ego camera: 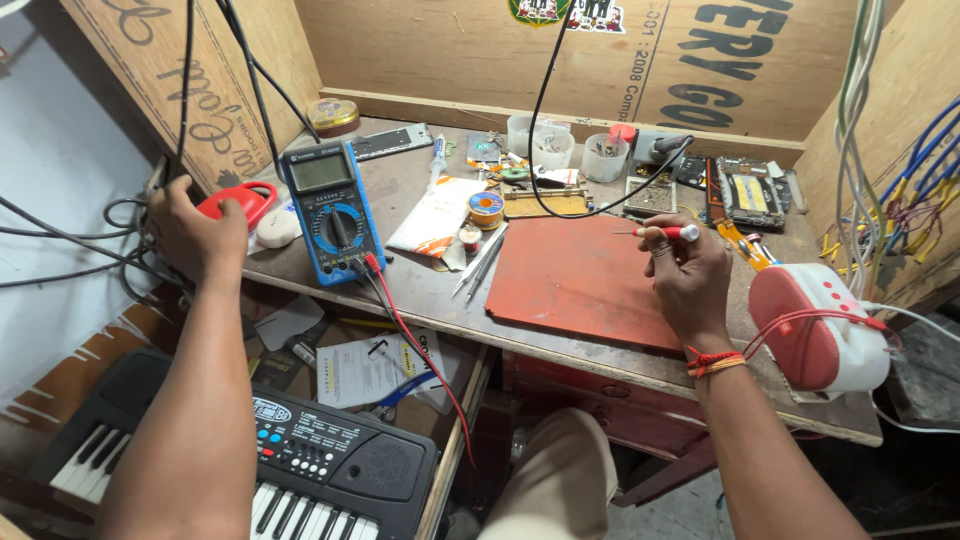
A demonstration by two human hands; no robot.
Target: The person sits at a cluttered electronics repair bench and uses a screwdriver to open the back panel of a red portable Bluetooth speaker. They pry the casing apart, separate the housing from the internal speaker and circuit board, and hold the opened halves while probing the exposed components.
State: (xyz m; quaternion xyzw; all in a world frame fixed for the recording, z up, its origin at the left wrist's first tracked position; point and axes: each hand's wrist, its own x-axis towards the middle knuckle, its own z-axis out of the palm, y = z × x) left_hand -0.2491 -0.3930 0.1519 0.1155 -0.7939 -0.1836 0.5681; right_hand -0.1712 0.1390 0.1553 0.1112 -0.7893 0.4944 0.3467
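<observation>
Setting: wooden workbench (pixel 600 345) boxed in by brown cardboard walls (pixel 440 50), cluttered with small electronic parts
Containers: 3 small translucent cups (pixel 553 148) stand in a row near the back wall; the right one holds small dark metal bits, the contents of the other 2 are too small to tell; a round yellow tin (pixel 333 114) sits shut at the back left corner
Mat: red work mat (pixel 580 275) lies flat at the bench's middle, a black cable (pixel 545 110) hanging down above it
Meter: blue multimeter (pixel 330 210) leans on the bench's left part, red and black leads (pixel 400 320) plugged into its bottom and trailing off the front edge
Left hand: left hand (pixel 195 235) reaches to the bench's far left edge, fingers curled into a bunch of black wires (pixel 130 240); whether it grips them I cannot tell; a red clamp tool (pixel 245 203) lies just beside it
Right hand: right hand (pixel 690 275) hovers over the mat's right edge, thumb and fingers pinched around a red-handled screwdriver (pixel 668 232), its thin tip pointing left
Speaker: red and white speaker (pixel 815 325) rests just right of the right wrist
Below: black keyboard (pixel 300 460) sits under the bench's left side, papers (pixel 375 370) on a shelf above it
</observation>
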